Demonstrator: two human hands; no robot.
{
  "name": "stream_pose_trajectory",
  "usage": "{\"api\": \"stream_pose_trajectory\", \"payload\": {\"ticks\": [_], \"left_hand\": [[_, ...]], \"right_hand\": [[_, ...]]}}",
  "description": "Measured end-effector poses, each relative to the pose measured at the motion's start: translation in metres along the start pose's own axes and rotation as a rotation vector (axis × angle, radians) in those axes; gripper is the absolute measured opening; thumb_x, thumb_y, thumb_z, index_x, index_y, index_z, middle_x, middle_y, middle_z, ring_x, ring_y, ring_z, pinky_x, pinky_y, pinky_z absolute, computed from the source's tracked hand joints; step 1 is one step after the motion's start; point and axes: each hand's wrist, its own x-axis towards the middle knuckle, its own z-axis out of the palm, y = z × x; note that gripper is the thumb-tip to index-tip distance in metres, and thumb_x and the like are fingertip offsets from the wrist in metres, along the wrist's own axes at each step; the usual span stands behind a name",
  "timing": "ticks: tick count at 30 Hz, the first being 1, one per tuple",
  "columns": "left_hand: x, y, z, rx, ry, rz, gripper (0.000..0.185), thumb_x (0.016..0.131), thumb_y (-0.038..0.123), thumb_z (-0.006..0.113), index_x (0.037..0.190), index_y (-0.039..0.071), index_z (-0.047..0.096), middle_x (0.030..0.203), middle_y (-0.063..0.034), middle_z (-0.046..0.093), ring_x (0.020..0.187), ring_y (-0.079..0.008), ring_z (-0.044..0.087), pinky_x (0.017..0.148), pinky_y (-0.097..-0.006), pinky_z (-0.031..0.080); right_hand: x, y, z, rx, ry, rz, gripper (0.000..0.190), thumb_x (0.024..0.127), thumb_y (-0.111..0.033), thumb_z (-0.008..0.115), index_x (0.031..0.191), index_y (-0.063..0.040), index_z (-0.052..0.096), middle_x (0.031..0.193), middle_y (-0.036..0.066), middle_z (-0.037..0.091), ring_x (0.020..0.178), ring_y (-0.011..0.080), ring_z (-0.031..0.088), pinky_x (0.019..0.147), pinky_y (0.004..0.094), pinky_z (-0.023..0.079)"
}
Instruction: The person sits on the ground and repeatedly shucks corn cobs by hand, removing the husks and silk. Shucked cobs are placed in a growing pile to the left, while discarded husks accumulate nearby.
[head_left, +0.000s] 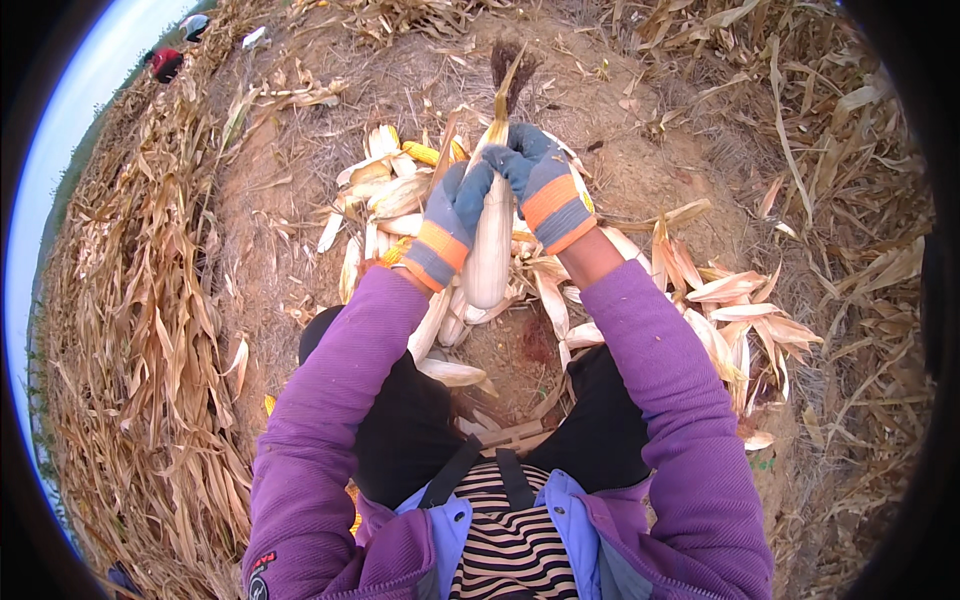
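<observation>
Both my hands wear grey-blue work gloves with orange-striped cuffs. Between them is an ear of corn (489, 255) still wrapped in its pale husk, its dark silk (513, 71) pointing away from me. My left hand (459, 202) grips the ear from the left side. My right hand (534, 169) is closed around the husk near its tip, fingers curled and touching the left thumb. Below and behind the hands lies a heap of husked and unhusked ears (401, 191). One bare yellow cob (421, 153) shows near the heap's far edge.
Loose husks (739, 307) are piled on the right. Dry corn stalks (165, 300) form a thick band along the left, and more stalks (862, 150) cover the right side. Two people (165, 64) are far off at upper left. Bare soil (675, 157) lies beyond the heap.
</observation>
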Motion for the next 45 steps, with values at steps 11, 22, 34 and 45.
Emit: {"api": "stream_pose_trajectory", "payload": {"ticks": [11,22,34,45], "left_hand": [[0.000,0.007,-0.002,0.009,-0.080,-0.043,0.029,0.090,0.017,0.043,0.114,0.002,0.050,0.101,-0.0106,0.056,0.093,-0.0189,0.055,0.080,-0.0290,0.044],[0.002,0.028,-0.023,-0.351,-0.016,0.024,0.029,0.080,0.009,0.063,0.107,0.000,0.056,0.095,-0.0062,0.062,0.085,-0.0112,0.057,0.076,-0.0230,0.047],[0.003,0.021,-0.030,-0.337,-0.016,0.006,0.019,0.079,0.010,0.064,0.096,0.002,0.058,0.083,-0.0005,0.060,0.073,-0.0077,0.054,0.065,-0.0217,0.045],[0.003,0.017,-0.031,-0.332,-0.013,-0.064,0.013,0.083,0.012,0.060,0.092,0.004,0.057,0.078,0.0017,0.057,0.068,-0.0053,0.050,0.059,-0.0188,0.041]], "right_hand": [[0.004,0.012,-0.002,-0.032,-0.011,-0.075,0.017,0.080,-0.008,0.061,0.094,0.001,0.058,0.080,0.005,0.061,0.070,0.0100,0.054,0.063,0.0229,0.045],[-0.009,-0.008,-0.006,-0.210,-0.178,-0.014,0.022,0.077,-0.006,0.062,0.096,0.003,0.057,0.085,0.011,0.063,0.074,0.0148,0.056,0.067,0.0277,0.047],[-0.014,0.002,0.000,-0.150,-0.227,-0.161,0.016,0.078,-0.002,0.057,0.092,0.004,0.057,0.080,0.012,0.063,0.073,0.0149,0.057,0.065,0.0283,0.047],[-0.012,0.012,0.012,-0.470,-0.092,-0.252,0.021,0.072,-0.018,0.058,0.081,0.001,0.055,0.075,0.021,0.057,0.072,0.0380,0.055,0.064,0.0409,0.045]]}}
